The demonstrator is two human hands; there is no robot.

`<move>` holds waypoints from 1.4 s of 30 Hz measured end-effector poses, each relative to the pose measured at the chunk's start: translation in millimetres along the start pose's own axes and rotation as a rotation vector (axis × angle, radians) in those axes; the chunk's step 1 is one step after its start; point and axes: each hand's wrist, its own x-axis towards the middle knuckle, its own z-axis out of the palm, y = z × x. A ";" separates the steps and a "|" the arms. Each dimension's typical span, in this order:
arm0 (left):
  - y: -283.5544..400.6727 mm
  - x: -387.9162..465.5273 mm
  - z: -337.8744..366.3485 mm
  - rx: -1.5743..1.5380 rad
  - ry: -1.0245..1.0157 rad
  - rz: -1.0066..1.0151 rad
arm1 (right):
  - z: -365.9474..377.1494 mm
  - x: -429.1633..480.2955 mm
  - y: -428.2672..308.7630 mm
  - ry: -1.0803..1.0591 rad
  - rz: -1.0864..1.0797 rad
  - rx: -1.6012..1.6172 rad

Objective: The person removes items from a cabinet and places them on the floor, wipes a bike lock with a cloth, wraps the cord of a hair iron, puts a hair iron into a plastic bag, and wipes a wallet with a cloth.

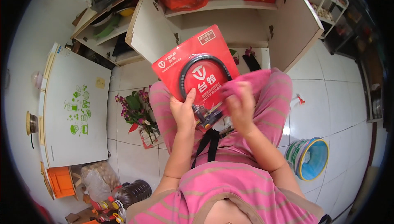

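Note:
My left hand (182, 111) grips the lower left edge of a red retail card pack (195, 47), thumb on its front. The card is tilted and bears white writing. A black looped cable lock (181, 80) sits on it under clear plastic, with its dark lock body (212, 117) at the lower end. In my right hand (243, 110), blurred, is a bunched pink cloth (257, 80). The cloth lies over the pack's right edge; whether it presses on the card I cannot tell. Both hands are above my lap, between my bent knees.
Ahead stands a low cabinet with its left door (154, 27) and right door (298, 23) swung out. Artificial flowers (134, 104) lie left of my knee, near a white refrigerator (77, 107). A blue-lined bin (307, 159) and a spray bottle (297, 100) are at right; bottles (135, 191) stand behind left.

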 end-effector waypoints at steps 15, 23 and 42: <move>-12.5 1.9 -9.6 -0.126 0.074 -0.165 | -32.5 -3.3 62.9 0.515 0.510 0.389; -22.1 12.0 -6.1 -0.082 0.018 -0.213 | 6.8 -46.5 22.8 -0.522 -0.497 -0.291; -50.9 10.5 -8.7 -0.370 0.279 -0.329 | 12.6 -41.2 62.9 0.369 0.613 0.201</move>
